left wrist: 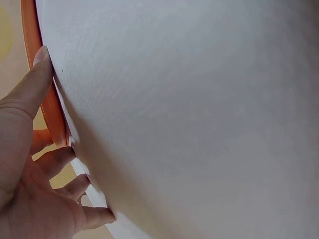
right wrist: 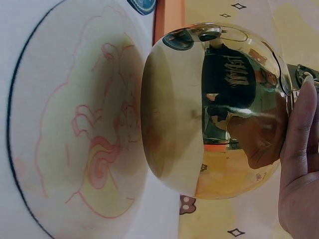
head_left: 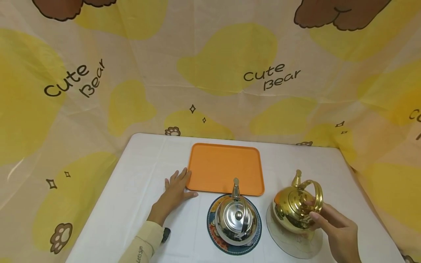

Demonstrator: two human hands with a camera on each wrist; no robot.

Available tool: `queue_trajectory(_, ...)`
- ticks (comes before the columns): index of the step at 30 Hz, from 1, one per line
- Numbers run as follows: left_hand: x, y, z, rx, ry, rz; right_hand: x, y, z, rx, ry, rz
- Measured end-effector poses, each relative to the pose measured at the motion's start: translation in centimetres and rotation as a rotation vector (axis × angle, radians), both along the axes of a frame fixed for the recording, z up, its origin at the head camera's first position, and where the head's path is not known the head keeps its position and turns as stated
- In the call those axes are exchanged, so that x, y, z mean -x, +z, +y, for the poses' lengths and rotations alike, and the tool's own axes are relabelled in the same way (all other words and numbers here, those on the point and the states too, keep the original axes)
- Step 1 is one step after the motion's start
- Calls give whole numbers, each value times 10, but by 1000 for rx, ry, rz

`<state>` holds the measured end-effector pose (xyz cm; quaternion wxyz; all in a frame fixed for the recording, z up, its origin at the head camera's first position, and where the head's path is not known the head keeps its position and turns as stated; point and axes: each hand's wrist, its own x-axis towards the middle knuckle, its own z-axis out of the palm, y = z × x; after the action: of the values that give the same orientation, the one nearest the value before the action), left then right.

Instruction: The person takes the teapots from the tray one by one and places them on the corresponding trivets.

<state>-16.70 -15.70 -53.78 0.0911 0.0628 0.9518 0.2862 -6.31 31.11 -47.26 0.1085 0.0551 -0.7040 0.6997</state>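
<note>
In the head view my right hand [head_left: 342, 230] grips the arched handle of a shiny gold teapot [head_left: 289, 210], with its spout pointing away. The pot hangs over a pale round placemat [head_left: 289, 246], and the right wrist view shows its base [right wrist: 149, 119] close to the line drawing on that mat. My left hand [head_left: 174, 191] rests at the near left corner of an orange tray [head_left: 227, 168], fingers spread. In the left wrist view its thumb [left wrist: 37, 74] lies along the tray's rim [left wrist: 31, 30].
Between the hands a silver teapot [head_left: 227, 228] stands on a blue patterned round placemat [head_left: 212, 234], its spout reaching toward the tray's near edge. All of it is on a white table [head_left: 144, 164]. A yellow and beige printed cloth [head_left: 223, 54] hangs behind and at the sides.
</note>
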Motion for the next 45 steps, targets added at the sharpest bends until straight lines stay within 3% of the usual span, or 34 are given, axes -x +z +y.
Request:
queue_trajectory(11,-1,0,0,3,7,6,-13,-7,-1,47,-11,15)
queue_trajectory(19,0,-2,-1,-5,5,10,-23,-3,-3,10,-124,-155)
queue_trajectory(21,0,-2,-1,-7,5,10,-25,-4,-3,20,-133,-162)
queue_trajectory(28,0,-2,-1,-9,4,17,-27,-13,1,119,-71,-45)
queue_trajectory(45,-1,-2,-1,-9,2,17,-34,-15,3,68,-53,-46)
